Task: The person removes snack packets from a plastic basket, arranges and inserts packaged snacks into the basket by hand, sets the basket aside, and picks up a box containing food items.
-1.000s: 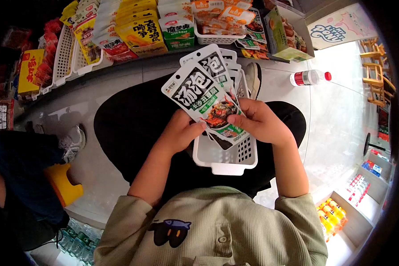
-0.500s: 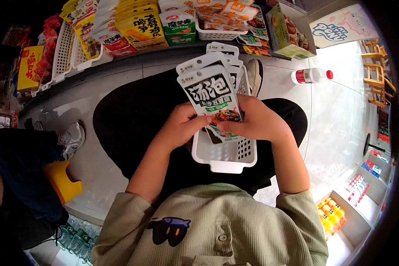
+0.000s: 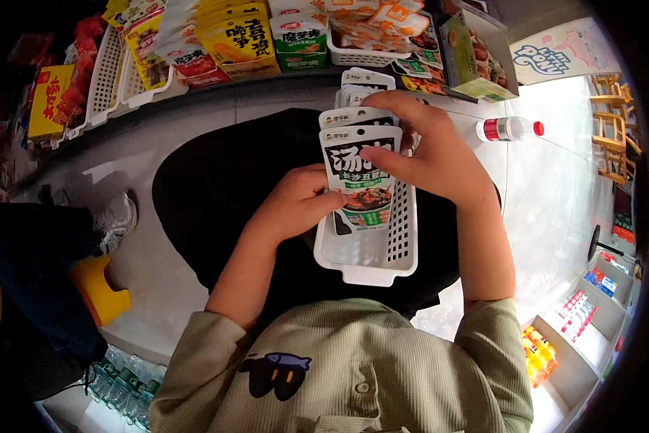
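A small stack of white, black and green snack packets point(image 3: 362, 186) is held upright over a white plastic basket point(image 3: 364, 270) on my lap. My left hand point(image 3: 303, 202) grips the stack by its lower left edge, thumb across the front. Around the upper right side closes my right hand point(image 3: 425, 148), its thumb on the front packet's dark lettering and its fingers behind. More packets of the same kind point(image 3: 367, 78) stand at the basket's far end, partly hidden by the stack and my right hand.
Ahead runs a low shelf with yellow snack bags point(image 3: 234, 40), green-and-white bags point(image 3: 300, 40) and an open carton point(image 3: 476, 54). A red-capped bottle point(image 3: 508, 129) lies on the floor at right. Another person's shoe point(image 3: 116, 222) and a yellow stool point(image 3: 101, 292) are at left.
My right hand has moved up from the stack's lower right corner to its upper right side. The packets have straightened from a leftward tilt and are lined up more closely.
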Demonstrator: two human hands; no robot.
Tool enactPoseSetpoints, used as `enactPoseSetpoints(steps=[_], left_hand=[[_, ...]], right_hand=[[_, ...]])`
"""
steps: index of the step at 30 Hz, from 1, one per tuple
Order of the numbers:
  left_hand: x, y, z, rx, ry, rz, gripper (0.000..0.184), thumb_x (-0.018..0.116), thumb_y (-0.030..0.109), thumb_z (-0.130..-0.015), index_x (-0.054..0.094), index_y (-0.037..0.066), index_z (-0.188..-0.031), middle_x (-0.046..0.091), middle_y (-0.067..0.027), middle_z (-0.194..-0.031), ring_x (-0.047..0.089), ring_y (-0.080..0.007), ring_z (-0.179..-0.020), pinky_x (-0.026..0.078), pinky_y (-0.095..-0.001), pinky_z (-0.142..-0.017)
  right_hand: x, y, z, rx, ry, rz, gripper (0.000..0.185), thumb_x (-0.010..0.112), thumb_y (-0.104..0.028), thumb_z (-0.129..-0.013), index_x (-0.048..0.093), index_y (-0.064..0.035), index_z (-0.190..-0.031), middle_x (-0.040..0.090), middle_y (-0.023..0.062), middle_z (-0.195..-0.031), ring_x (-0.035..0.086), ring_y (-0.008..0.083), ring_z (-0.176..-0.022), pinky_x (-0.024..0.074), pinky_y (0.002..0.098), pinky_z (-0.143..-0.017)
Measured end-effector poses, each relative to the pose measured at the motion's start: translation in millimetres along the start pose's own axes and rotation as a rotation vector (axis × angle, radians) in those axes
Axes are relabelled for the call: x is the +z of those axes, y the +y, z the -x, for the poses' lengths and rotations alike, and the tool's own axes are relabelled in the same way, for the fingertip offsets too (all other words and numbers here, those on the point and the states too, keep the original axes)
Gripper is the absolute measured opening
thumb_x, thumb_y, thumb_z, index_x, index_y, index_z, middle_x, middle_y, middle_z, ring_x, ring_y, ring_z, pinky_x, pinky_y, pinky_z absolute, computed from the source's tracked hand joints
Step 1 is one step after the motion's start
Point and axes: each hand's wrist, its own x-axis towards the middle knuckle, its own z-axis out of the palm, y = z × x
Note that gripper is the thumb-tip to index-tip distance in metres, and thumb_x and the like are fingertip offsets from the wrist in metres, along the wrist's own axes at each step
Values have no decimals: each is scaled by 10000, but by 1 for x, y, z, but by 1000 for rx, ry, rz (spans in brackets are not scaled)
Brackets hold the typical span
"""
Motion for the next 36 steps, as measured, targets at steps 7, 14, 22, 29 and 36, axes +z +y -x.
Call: enactPoseSetpoints(steps=[7, 14, 22, 29, 36], left_hand=[[-3, -4, -2, 39, 7, -90, 215, 662, 91, -807, 710, -6, -992, 681, -134, -950, 681, -222, -837, 532, -331, -739], [-6, 0, 0, 17, 3, -215, 198, 666, 134, -788, 691, -29, -899, 630, -130, -825, 621, -215, -703, 484, -337, -629], [-4, 6, 0, 50, 8, -241, 107, 624, 84, -774, 577, 4, -827, 546, -36, -783, 516, -118, -720, 409, -291, -607], [-3, 2, 0, 48, 30, -239, 143, 600, 65, -755, 533, 35, -878, 528, -28, -779, 483, -111, -707, 393, -282, -612], [-1, -1, 0, -20, 69, -79, 479, 556, -17, -737, 371, 80, -1168, 609, -87, -957, 583, -141, -866, 465, -292, -743]], right_hand=[[-13, -2, 6, 220, -163, 108, 457, 825, -111, -728, 625, 29, -1114, 680, 100, -978, 601, 125, -682, 485, 259, -574], [-14, -7, 17, 172, -265, 166, 437, 817, -159, -717, 639, 26, -1071, 679, 175, -868, 644, 275, -745, 517, 368, -652], [-4, -11, 39, 64, -280, 384, 310, 760, -191, -729, 694, -35, -988, 687, 162, -808, 654, 354, -709, 525, 409, -654], [8, -24, 42, 80, -318, 521, 270, 732, -183, -751, 682, -58, -985, 672, 139, -819, 654, 334, -799, 518, 432, -706], [21, -13, 38, 1, -249, 442, 236, 675, -129, -767, 656, -77, -997, 673, 124, -811, 669, 331, -795, 528, 449, -692]])
